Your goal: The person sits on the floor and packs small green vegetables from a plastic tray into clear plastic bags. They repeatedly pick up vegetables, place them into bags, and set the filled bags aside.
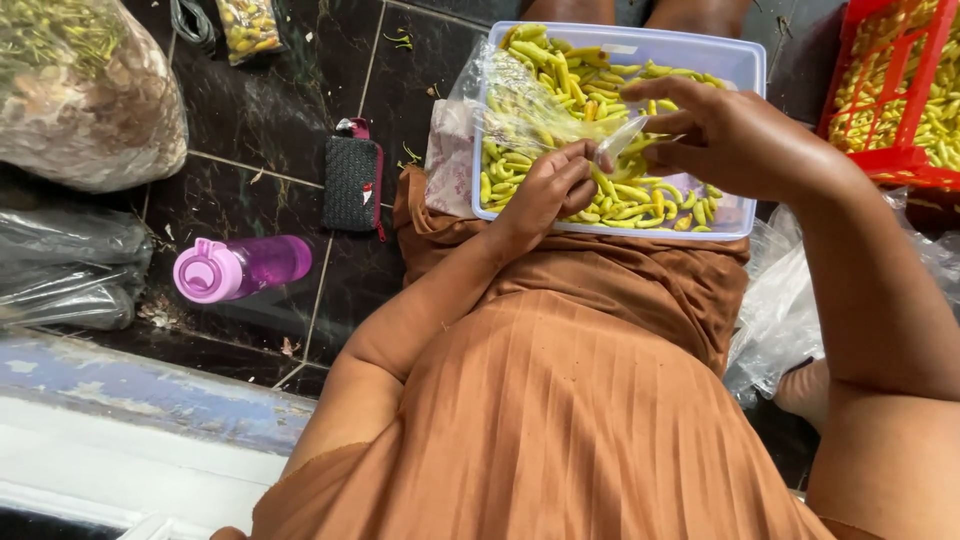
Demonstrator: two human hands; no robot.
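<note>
A home floor used for packing produce: dark tiles [280, 120], bulging bags [85, 95], red crate [895, 90].

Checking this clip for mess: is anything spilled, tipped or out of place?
Slightly: the purple bottle lies on its side on the dark floor, and a few green scraps lie loose there, outside the tub.

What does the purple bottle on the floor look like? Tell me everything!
The bottle is see-through purple plastic with a paler pink flip cap. It lies on its side on the dark tiled floor, cap pointing left, just below a small black pouch. No hand touches it. Whether anything is inside cannot be told.
</note>
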